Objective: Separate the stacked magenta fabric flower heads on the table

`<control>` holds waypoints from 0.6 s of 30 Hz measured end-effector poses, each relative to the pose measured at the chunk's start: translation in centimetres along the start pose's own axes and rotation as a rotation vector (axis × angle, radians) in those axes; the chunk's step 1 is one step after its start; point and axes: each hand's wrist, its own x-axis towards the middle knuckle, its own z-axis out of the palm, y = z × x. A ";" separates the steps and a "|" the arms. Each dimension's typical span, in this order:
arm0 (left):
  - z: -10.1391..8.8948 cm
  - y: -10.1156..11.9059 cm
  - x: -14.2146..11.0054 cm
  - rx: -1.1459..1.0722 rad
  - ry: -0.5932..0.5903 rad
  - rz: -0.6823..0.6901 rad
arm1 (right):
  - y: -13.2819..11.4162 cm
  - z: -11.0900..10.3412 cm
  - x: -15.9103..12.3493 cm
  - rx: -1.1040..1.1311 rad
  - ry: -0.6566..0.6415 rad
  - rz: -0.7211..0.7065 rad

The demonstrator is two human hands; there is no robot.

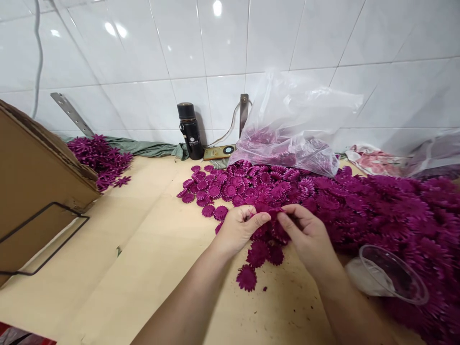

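My left hand (240,229) and my right hand (306,234) meet above the table, fingertips close together. Between them they pinch a magenta artificial flower piece (273,215), which blends into the same-coloured heap behind it. The thumb and fingers of both hands are closed on its edges. Just below my hands, a few loose round flower pieces with jagged rims lie flat, the nearest to me being a single flower piece (247,278). Behind and to the right spreads a large pile of magenta flower pieces (381,206).
A clear plastic tub (413,287) tilts against the pile at right. Behind the heap stand a plastic bag (298,129), a black bottle (192,134) and a gold device (217,152). At left are a cardboard box (39,191), a wire frame (46,268) and star-shaped magenta pieces (98,160).
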 end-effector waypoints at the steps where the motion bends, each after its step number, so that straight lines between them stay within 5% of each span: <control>1: -0.2 0.0 0.0 0.005 0.021 0.013 | 0.1 -0.4 0.3 0.005 0.073 0.006; 4: -0.5 -0.1 0.2 0.080 0.089 0.057 | 0.5 -1.1 1.0 0.028 0.184 0.019; 12: -0.6 -1.0 0.1 0.559 0.308 0.318 | 0.9 0.0 0.8 0.026 0.196 0.037; 18: -0.1 -0.3 -0.3 0.447 0.290 0.287 | 0.9 0.5 0.9 0.104 0.309 -0.015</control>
